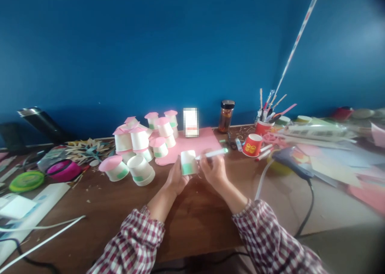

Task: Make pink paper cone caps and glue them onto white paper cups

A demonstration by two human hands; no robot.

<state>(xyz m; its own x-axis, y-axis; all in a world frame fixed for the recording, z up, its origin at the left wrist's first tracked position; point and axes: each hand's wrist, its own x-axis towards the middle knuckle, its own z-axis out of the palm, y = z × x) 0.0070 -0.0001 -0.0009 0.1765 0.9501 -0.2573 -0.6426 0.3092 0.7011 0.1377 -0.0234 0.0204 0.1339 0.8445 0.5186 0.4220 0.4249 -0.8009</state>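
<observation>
My left hand (pixel 176 179) is closed around a small white paper cup (pixel 188 162) with a green band near its lower edge, held above the brown table. My right hand (pixel 214 170) grips a white marker with a green cap (pixel 213 154), its tip resting against the cup's right side. Both sleeves are red-and-white checked. A pile of similar white cups with pink tops (pixel 141 145) stands just left of my hands. A pink paper sheet (pixel 192 145) lies behind the held cup.
A red cup (pixel 252 145) and a red pot of pens (pixel 264 125) stand at right, beside a brown jar (pixel 226 116). A glue gun (pixel 290 159) with its cable lies at right. Pink and green round lids (pixel 27 181), paper scraps and white strips clutter the left.
</observation>
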